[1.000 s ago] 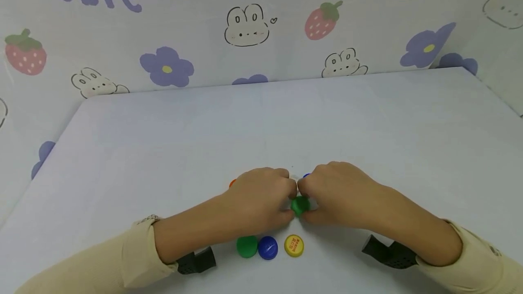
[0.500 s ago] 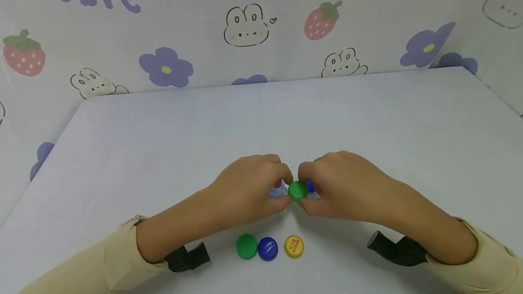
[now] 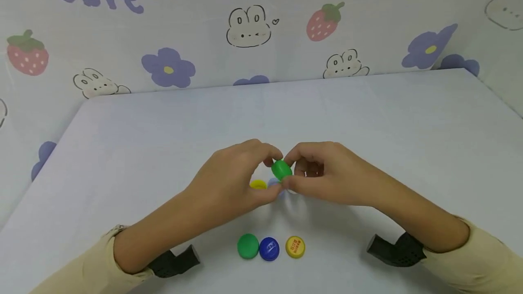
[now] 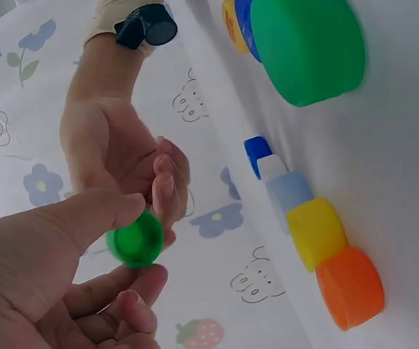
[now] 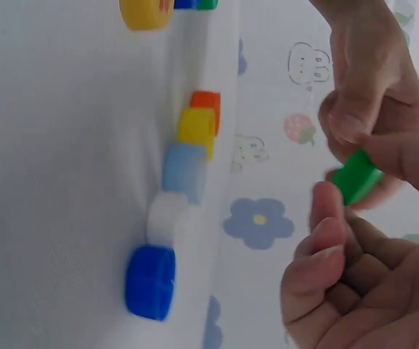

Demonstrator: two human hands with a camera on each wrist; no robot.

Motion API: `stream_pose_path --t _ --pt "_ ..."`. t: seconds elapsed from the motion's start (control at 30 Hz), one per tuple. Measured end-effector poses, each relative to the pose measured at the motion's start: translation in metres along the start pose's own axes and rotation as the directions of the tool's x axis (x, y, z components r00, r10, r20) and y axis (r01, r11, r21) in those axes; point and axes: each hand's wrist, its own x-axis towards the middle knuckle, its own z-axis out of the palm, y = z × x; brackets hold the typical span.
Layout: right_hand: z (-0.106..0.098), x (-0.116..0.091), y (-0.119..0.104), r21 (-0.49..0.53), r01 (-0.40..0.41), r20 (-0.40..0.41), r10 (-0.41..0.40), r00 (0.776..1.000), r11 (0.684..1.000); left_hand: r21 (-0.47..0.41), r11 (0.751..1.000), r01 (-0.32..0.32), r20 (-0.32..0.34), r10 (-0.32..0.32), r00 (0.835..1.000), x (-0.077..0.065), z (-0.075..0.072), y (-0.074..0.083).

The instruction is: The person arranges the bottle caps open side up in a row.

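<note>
A green bottle cap [image 3: 281,170] is held up above the white table between my two hands. My left hand [image 3: 230,173] pinches one side of it with thumb and forefinger. From the other side, my right hand [image 3: 333,173] pinches it too, its remaining fingers curled toward the palm. Below stands a row of caps, best seen in the right wrist view: orange [image 5: 208,109], yellow [image 5: 196,131], light blue [image 5: 185,171], white [image 5: 167,218] and blue [image 5: 150,283]. In the head view, my hands hide the orange and blue ones.
Nearer me on the table [image 3: 184,126] lie a second green cap [image 3: 248,246], a dark blue cap [image 3: 269,249] touching it, and a yellow cap [image 3: 295,247] with red print slightly apart. A patterned sheet [image 3: 204,26] hangs behind the table.
Both hands have risen and moved away from me and leftward with the green cap, which has tilted. The yellow cap of the back row has come into view beneath the left hand.
</note>
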Motion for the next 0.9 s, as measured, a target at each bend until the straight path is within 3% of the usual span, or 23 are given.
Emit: stream_pose_path --t 0.07,0.17,0.23,0.3,0.4,0.47,0.67,0.77,0.9 --pt "0.001 0.002 0.002 0.174 -0.028 0.006 0.027 1.000 0.984 -0.003 0.999 -0.042 -0.065 0.042 0.997 -0.001 -0.001 0.000" --pt "0.003 0.003 0.002 0.397 -0.065 0.035 0.055 0.998 0.915 0.021 0.995 -0.101 -0.159 0.103 0.982 -0.001 -0.002 0.000" --pt "0.005 0.003 0.001 0.479 -0.089 0.054 0.072 0.996 0.873 0.033 0.992 -0.120 -0.200 0.124 0.972 -0.002 -0.003 0.000" --pt "0.006 0.003 0.000 0.503 -0.096 0.063 0.074 0.995 0.859 0.040 0.992 -0.123 -0.220 0.129 0.967 -0.003 -0.004 0.000" --pt "0.009 0.004 0.000 0.483 -0.095 0.054 0.078 0.995 0.871 0.037 0.994 -0.104 -0.203 0.109 0.973 -0.005 -0.006 -0.001" --pt "0.012 0.005 0.001 0.440 -0.082 0.030 0.077 0.997 0.894 0.038 0.996 -0.076 -0.166 0.082 0.983 -0.008 -0.006 -0.002" --pt "0.025 0.009 0.004 0.195 0.038 -0.054 -0.028 0.998 0.980 0.049 0.999 -0.002 -0.044 0.004 0.999 -0.020 -0.004 -0.009" --pt "0.033 0.011 0.006 0.076 0.101 -0.025 -0.100 0.995 0.992 0.034 0.999 0.032 0.005 -0.032 0.999 -0.028 -0.001 -0.013" --pt "0.044 0.015 0.006 -0.044 0.165 0.065 -0.162 0.985 0.985 0.041 0.995 0.088 0.074 -0.091 0.993 -0.040 0.003 -0.018"
